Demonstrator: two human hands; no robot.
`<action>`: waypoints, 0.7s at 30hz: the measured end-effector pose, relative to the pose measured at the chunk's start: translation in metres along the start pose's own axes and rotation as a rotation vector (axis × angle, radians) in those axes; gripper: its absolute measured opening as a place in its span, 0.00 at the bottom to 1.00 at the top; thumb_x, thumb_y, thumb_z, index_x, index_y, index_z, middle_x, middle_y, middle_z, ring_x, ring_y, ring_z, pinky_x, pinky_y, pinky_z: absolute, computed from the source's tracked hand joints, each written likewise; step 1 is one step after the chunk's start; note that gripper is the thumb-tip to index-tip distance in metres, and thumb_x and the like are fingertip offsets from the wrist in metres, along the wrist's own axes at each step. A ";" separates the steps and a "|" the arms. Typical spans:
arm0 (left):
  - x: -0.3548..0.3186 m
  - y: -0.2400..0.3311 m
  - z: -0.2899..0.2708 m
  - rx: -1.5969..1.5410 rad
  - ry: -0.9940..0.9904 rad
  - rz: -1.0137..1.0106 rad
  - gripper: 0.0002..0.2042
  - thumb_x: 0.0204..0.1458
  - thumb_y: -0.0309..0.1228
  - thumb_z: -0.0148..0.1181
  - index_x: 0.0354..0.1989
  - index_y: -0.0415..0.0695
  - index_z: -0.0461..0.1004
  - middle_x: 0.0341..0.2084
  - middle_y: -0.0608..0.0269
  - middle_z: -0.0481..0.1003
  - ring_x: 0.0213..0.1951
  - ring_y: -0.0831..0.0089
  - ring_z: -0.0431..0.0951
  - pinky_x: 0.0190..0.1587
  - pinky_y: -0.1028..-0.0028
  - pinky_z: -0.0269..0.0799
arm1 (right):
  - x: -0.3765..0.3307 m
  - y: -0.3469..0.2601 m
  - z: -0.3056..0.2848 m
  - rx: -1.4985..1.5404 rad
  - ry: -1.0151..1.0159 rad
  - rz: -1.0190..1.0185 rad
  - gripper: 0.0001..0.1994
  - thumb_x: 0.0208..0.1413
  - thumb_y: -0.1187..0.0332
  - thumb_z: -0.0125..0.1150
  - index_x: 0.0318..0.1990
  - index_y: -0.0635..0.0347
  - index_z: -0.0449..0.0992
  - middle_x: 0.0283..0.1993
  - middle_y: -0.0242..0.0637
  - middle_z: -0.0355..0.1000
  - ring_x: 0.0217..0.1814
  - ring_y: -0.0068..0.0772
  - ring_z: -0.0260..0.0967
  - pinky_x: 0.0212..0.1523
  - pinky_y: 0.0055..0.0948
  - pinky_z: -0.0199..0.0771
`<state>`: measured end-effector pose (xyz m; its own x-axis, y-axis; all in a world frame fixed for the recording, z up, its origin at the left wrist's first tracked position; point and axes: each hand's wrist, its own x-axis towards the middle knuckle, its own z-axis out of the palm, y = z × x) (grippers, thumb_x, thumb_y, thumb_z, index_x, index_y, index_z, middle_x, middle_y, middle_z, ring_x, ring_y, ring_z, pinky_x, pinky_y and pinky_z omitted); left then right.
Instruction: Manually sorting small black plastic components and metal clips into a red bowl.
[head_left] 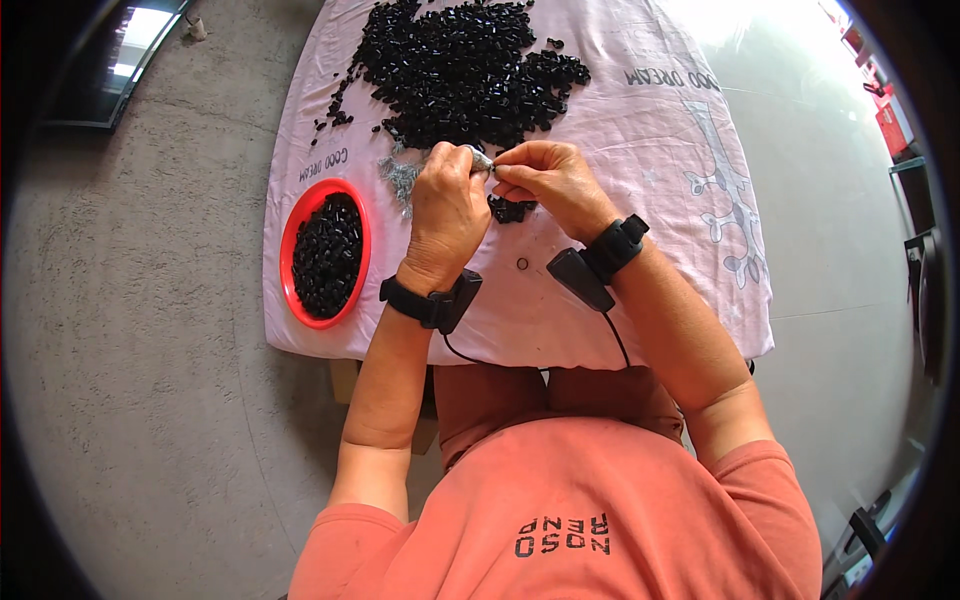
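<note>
Over the cloth-covered table, my left hand point(447, 205) and my right hand point(560, 188) meet fingertip to fingertip. A small silvery-grey piece point(481, 160) shows at the closed fingers of the left hand; its kind is not clear. Thumb and forefinger of the right hand pinch together against its end, on something small and dark that the fingers mostly hide. Just beyond them spreads a large heap of small glossy black parts point(450, 75). A little pile of thin silvery pieces point(400, 178) lies left of my left hand, and a few black parts point(512, 210) lie beneath the right.
A red bowl point(366, 240) full of black parts point(328, 255) stands at the table's left edge. One small dark ring point(522, 264) lies on the pink cloth point(660, 300) near me. Cables hang from both wrist straps. A dark screen point(110, 65) is at the far left.
</note>
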<state>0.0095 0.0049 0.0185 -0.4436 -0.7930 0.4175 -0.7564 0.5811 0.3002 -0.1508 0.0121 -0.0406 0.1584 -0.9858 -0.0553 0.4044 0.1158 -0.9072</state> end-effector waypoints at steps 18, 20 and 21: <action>-0.007 -0.004 0.007 -0.271 0.017 -0.188 0.02 0.54 0.21 0.60 0.31 0.35 0.75 0.30 0.53 0.75 0.31 0.59 0.79 0.35 0.65 0.75 | 0.002 0.005 -0.007 0.260 -0.061 0.100 0.07 0.62 0.70 0.62 0.41 0.67 0.78 0.38 0.39 0.79 0.38 0.26 0.81 0.40 0.19 0.82; -0.010 -0.008 0.010 -0.450 0.001 -0.300 0.02 0.55 0.22 0.61 0.33 0.35 0.76 0.31 0.56 0.77 0.31 0.67 0.80 0.34 0.69 0.75 | 0.003 0.007 -0.007 0.291 -0.063 0.101 0.07 0.62 0.71 0.62 0.41 0.67 0.78 0.38 0.39 0.79 0.38 0.26 0.81 0.41 0.19 0.83; -0.011 -0.009 0.010 -0.540 -0.007 -0.356 0.03 0.56 0.22 0.61 0.33 0.35 0.77 0.31 0.57 0.77 0.30 0.71 0.80 0.33 0.71 0.74 | 0.003 0.007 -0.006 0.307 -0.064 0.102 0.07 0.62 0.71 0.62 0.41 0.67 0.78 0.38 0.39 0.79 0.38 0.26 0.81 0.41 0.19 0.83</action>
<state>0.0163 0.0064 0.0026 -0.2145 -0.9543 0.2082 -0.5104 0.2913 0.8091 -0.1532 0.0094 -0.0498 0.2645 -0.9587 -0.1042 0.6344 0.2543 -0.7300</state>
